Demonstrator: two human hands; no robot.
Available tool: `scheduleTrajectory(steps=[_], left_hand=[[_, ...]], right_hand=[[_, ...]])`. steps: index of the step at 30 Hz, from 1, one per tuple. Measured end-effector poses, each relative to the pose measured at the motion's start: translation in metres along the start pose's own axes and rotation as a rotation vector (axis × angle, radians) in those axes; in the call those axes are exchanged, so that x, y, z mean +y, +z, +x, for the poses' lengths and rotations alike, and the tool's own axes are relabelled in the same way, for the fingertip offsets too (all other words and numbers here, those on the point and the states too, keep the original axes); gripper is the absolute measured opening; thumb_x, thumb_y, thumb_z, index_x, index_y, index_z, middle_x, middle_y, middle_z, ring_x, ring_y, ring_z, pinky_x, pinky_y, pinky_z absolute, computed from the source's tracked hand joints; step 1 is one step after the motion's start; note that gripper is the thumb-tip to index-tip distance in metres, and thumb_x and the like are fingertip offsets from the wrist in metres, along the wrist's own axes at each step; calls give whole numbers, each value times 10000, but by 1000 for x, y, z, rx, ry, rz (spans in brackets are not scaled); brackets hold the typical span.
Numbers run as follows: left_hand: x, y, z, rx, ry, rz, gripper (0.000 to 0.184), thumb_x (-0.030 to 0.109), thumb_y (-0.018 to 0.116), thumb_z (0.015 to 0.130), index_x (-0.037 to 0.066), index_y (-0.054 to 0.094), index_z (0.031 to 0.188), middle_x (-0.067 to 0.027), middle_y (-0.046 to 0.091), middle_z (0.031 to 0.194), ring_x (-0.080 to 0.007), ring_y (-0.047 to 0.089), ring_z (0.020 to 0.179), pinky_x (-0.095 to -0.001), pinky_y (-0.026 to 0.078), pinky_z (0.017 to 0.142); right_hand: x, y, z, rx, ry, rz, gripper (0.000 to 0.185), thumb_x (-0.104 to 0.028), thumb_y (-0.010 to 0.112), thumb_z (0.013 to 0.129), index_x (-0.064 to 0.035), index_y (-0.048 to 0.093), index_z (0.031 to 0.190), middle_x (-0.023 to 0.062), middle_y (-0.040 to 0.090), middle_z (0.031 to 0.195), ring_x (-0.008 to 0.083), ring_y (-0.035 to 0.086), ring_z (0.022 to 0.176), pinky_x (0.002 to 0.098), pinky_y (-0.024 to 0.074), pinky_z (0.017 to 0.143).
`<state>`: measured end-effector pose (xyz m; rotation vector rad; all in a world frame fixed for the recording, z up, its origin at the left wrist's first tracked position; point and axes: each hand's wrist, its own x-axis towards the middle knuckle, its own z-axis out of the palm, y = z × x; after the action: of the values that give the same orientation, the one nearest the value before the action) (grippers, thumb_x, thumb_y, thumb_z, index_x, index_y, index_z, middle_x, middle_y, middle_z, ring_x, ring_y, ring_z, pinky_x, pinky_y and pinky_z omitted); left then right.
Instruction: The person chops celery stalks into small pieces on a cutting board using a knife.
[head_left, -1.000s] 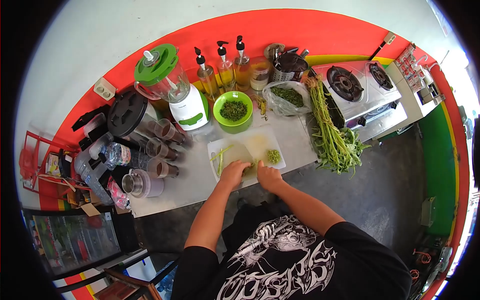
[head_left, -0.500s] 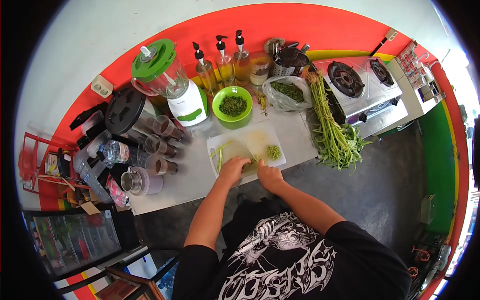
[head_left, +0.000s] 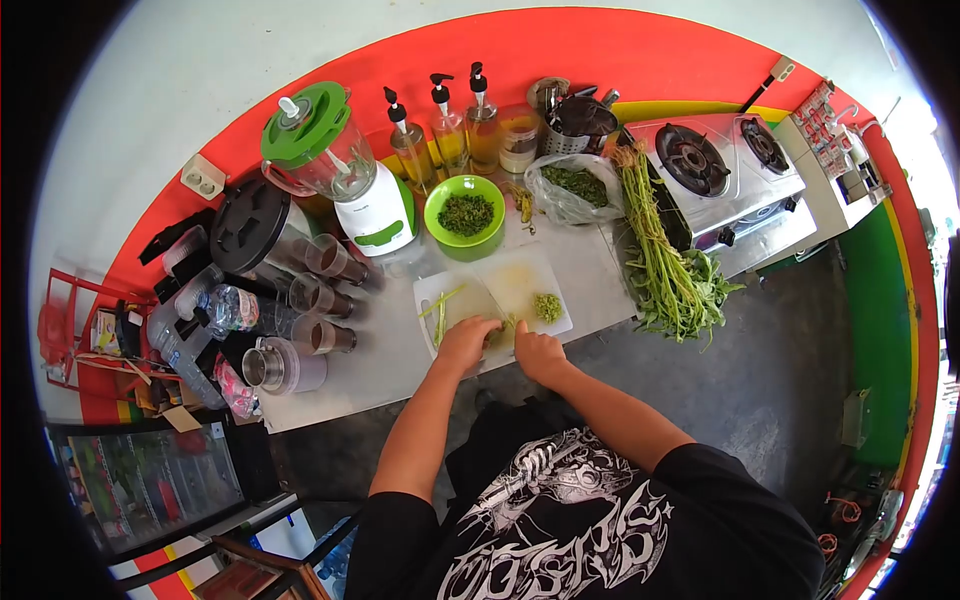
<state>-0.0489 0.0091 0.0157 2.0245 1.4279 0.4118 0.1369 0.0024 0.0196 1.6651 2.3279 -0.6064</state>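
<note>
A person in a black graphic T-shirt (head_left: 590, 500) bends both hands to a white cutting board (head_left: 528, 272) near the front edge of a kitchen surface (head_left: 385, 375). The left hand (head_left: 467, 343) rests at the board's near side with its fingers curled; the right hand (head_left: 541, 355) sits just beside it, fingers folded inward. What either hand grips is hidden, and whether the fingers are closed on anything cannot be told.

Small green pieces (head_left: 511, 322) lie in the gap between the two hands. On the board's left part are a few cut green stems (head_left: 441, 318), near the left hand; to the right, a little apart from the right hand, sits a pale green chopped pile (head_left: 547, 307).

Behind the board stands a lime-green bowl (head_left: 468, 247) with chopped leaves (head_left: 465, 213) in it. To its right, a clear plastic bag (head_left: 552, 209) holds more dark greens, and a long bunch of leafy stems (head_left: 655, 230) lies alongside a two-burner gas stove (head_left: 728, 150). To the bowl's left rises a blender (head_left: 370, 212) with a green lid, while three pump bottles (head_left: 411, 150) line the red wall. Three tumblers (head_left: 322, 332) with dark contents stand at far left.
</note>
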Motion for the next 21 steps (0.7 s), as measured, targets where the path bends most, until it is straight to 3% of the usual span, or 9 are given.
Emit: scheduleTrajectory(steps=[6,9,11,15,17,21], left_hand=[[4,2,-2,-33,-40,54,345,-51,661,773,110,686,1077,-122,656,920,-329,645,920,-437,508,787],[-3,5,-3,34,5,49,338,-41,661,776,107,686,1079,-127,657,921,-337,644,920,-438,506,787],[-1,5,-3,6,-14,31,322,-28,662,782,105,685,1074,-130,657,919,-343,642,912,-438,504,785],[-5,6,1,-33,-7,32,324,-34,655,780,102,685,1073,-133,657,913,-343,643,910,-441,503,781],[-5,6,-3,7,-17,31,333,3,642,807,165,679,1094,-90,667,952,-317,633,977,-432,518,813],[-1,3,-1,-47,-56,32,341,-8,646,799,163,679,1093,-86,670,950,-321,632,973,-430,518,815]], right_hand=[[1,1,4,36,-12,58,248,-121,533,930,3,453,1129,207,719,907,368,729,859,439,590,725],[-1,-3,3,-80,2,8,369,-127,559,928,24,453,1247,167,728,927,325,735,881,418,590,735],[-2,6,-3,-2,-4,14,326,-119,553,920,24,447,1192,199,721,903,358,732,855,438,592,719],[0,7,10,49,-22,9,381,-117,561,915,45,436,1237,193,722,909,354,734,856,439,593,711],[-1,4,9,-33,-14,25,399,-119,562,915,53,431,1250,195,721,918,358,732,868,442,592,719],[-4,8,4,-44,36,42,380,-116,565,913,44,436,1232,199,721,914,361,733,866,440,592,718]])
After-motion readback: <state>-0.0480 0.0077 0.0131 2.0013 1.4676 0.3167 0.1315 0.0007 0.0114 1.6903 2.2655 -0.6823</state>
